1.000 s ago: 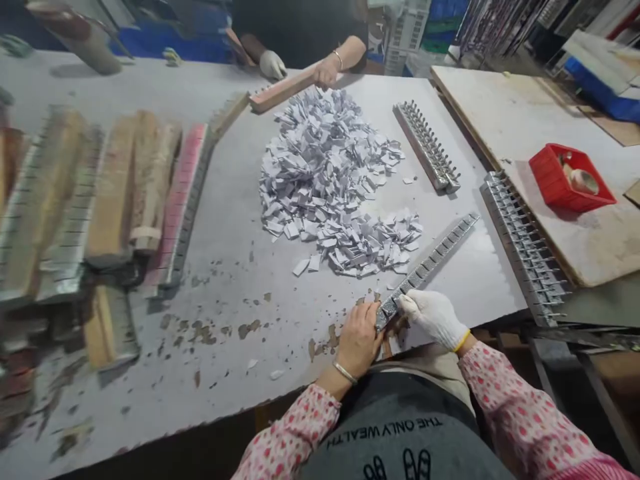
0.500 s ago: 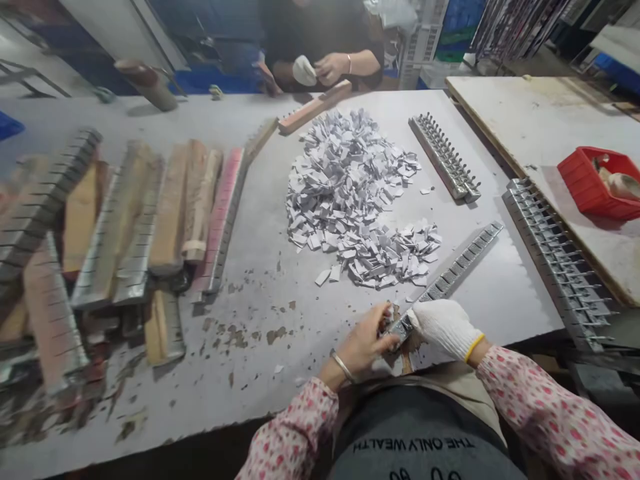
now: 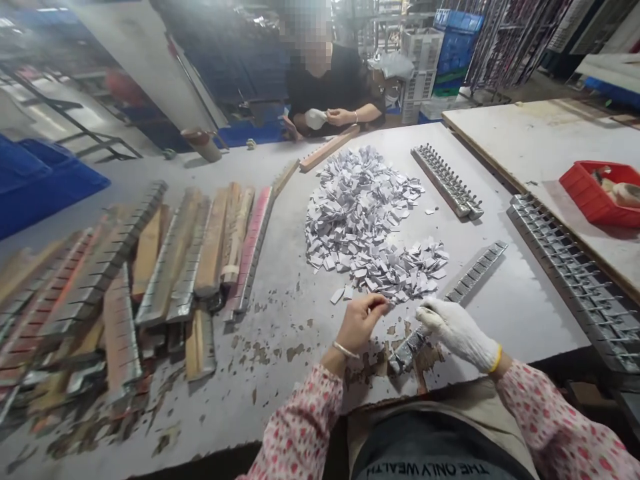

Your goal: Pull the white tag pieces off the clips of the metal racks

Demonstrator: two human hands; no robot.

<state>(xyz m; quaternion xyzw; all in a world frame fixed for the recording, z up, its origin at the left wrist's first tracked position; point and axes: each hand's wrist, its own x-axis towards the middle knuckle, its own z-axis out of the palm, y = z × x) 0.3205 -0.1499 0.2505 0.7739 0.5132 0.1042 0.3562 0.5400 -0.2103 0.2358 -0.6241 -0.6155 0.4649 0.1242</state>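
My bare left hand (image 3: 357, 323), with a bangle at the wrist, has thumb and fingertips pinched together at the near edge of a heap of small white flat pieces (image 3: 357, 213). Whatever lies in that pinch is too small to make out. A white knitted glove covers my right hand (image 3: 457, 332), its fingers closed above a silver, foil-wrapped slotted bar (image 3: 477, 272). The glove hides the bar's middle, and I cannot see what the fingertips hold. The bar lies slantwise on the white table (image 3: 280, 293), its near end close to my body.
Several slotted wooden bars (image 3: 209, 257) are piled at the left. Two bars with upright pins (image 3: 445, 183) lie at the right, and a longer pinned rack (image 3: 565, 273) runs along the right edge. A red bin (image 3: 603, 193) sits beyond. Opposite, a person (image 3: 330, 93) works with both hands.
My left hand has let go of the bar's near end and moved to the edge of the white heap. My right hand has lifted slightly off the bar. The view has tilted up.
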